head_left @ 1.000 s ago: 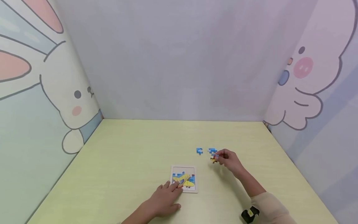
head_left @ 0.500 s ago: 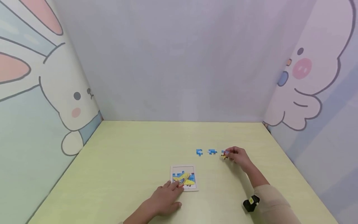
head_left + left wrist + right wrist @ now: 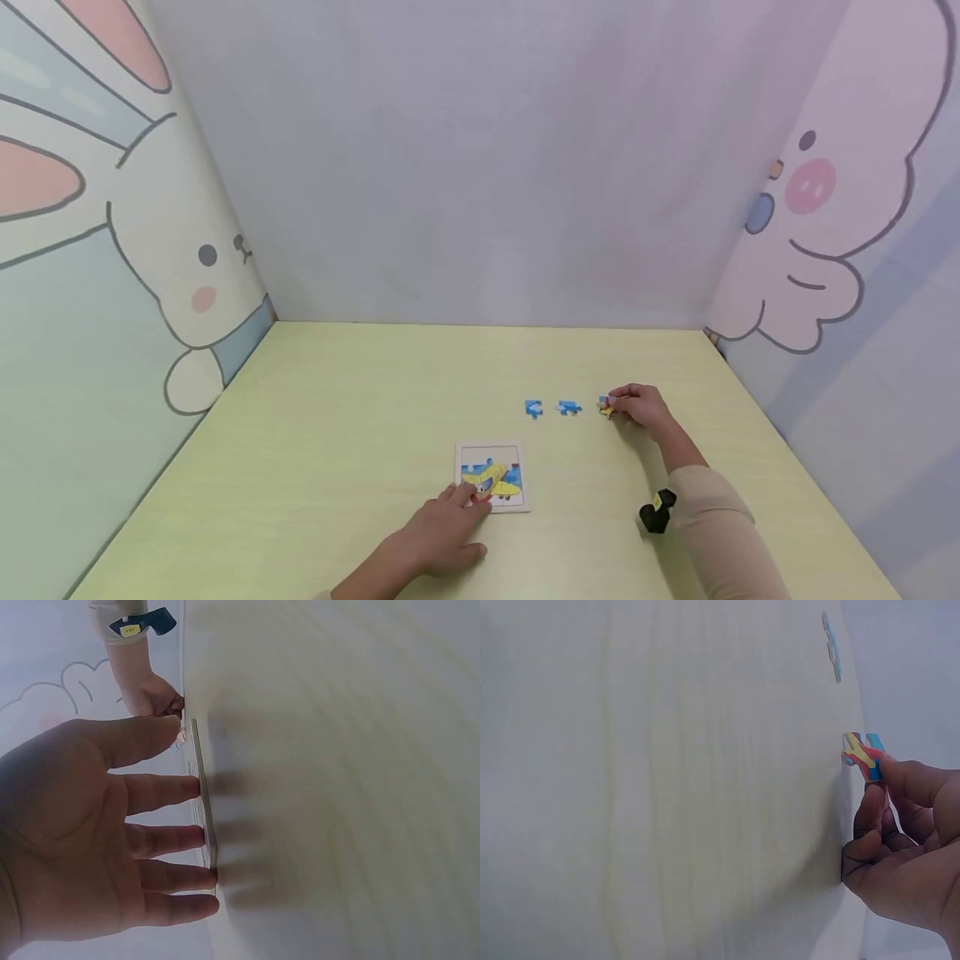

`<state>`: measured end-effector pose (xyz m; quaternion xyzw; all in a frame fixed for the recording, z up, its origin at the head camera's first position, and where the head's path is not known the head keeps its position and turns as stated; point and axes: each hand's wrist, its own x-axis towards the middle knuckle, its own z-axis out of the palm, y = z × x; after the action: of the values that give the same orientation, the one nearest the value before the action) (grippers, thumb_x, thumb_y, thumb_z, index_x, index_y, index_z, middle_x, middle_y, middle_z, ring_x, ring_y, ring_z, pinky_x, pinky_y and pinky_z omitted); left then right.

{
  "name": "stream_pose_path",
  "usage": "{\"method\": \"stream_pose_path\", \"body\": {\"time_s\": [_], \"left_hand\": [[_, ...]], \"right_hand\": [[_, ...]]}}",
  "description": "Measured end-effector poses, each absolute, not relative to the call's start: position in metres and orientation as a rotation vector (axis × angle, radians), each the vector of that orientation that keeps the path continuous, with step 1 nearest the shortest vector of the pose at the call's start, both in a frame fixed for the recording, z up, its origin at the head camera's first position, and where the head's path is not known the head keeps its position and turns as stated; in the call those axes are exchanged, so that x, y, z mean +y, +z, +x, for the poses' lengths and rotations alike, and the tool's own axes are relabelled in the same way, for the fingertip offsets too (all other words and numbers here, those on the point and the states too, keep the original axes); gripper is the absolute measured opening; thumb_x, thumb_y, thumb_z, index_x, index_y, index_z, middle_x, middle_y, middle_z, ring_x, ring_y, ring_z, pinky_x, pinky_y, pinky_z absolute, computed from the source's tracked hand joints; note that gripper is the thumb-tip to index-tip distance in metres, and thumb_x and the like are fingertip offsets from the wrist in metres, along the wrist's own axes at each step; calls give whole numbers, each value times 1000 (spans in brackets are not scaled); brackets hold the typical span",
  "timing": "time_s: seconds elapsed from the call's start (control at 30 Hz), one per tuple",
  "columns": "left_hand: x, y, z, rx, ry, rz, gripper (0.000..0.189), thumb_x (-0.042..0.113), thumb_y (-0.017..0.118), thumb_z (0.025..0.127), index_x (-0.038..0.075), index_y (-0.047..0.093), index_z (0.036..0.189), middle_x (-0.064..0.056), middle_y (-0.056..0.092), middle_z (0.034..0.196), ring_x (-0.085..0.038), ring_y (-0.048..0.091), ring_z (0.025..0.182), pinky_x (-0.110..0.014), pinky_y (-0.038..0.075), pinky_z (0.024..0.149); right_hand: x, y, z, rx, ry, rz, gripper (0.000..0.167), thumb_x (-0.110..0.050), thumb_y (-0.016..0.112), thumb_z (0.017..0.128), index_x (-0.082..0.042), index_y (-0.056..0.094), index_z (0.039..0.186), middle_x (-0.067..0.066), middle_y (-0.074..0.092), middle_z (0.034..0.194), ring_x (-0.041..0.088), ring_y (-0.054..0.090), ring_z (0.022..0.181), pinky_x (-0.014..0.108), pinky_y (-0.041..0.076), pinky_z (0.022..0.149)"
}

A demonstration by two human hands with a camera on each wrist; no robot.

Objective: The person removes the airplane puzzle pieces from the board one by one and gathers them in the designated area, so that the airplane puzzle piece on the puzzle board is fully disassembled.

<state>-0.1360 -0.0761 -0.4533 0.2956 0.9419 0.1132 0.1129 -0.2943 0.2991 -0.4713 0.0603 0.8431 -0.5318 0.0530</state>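
While the pale yellow table (image 3: 337, 400) gives a wide bare surface on its left side and toward the far edge, the work is gathered near its middle and right. The two hands are well apart. The left hand (image 3: 448, 533) lies with straight fingers on the near-left corner of the puzzle tray (image 3: 510, 455), gripping nothing. The right hand (image 3: 647, 408) pinches a red-and-yellow piece (image 3: 866, 757) by thumb and finger, with room before the right edge. The puzzle tray sits well inside the table edges which show. Its lower part carries the joined airplane picture (image 3: 498, 482), partly hidden by the fingers; its upper strip is bare, so I judge the larger part done. Three pieces seem left: the pinched one, of which I cannot tell if it touches the table, then the middle blue piece (image 3: 568, 407) and the left blue piece (image 3: 533, 408), lying apart with gaps between.
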Motion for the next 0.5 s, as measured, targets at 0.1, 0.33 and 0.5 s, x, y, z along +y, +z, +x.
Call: {"method": "stream_pose_path", "body": {"time_s": [0.1, 0.33, 0.5], "left_hand": [[-76, -453, -136, 2761, 328, 870, 53, 39, 70, 90, 12, 62, 135, -12, 52, 139, -39, 48, 130, -51, 49, 97], [-77, -453, -137, 2776, 301, 875, 56, 39, 70, 90, 9, 60, 136, -10, 53, 138, -36, 49, 129, -51, 50, 96], [-75, -452, -137, 2764, 315, 854, 58, 40, 71, 89, 9, 60, 137, -12, 52, 140, -36, 48, 131, -50, 48, 99]], "right_hand": [[299, -473, -294, 2579, -1615, 185, 24, -4, 62, 95, 13, 62, 112, 1, 69, 81, 11, 58, 68, 27, 45, 59], [296, -474, -293, 2602, -1637, 159, 25, -3, 64, 95, 16, 62, 111, 3, 70, 81, 11, 59, 67, 26, 47, 60], [294, -478, -294, 2621, -1606, 177, 24, -3, 66, 94, 15, 63, 110, 2, 68, 79, 11, 57, 66, 25, 47, 59]]}}
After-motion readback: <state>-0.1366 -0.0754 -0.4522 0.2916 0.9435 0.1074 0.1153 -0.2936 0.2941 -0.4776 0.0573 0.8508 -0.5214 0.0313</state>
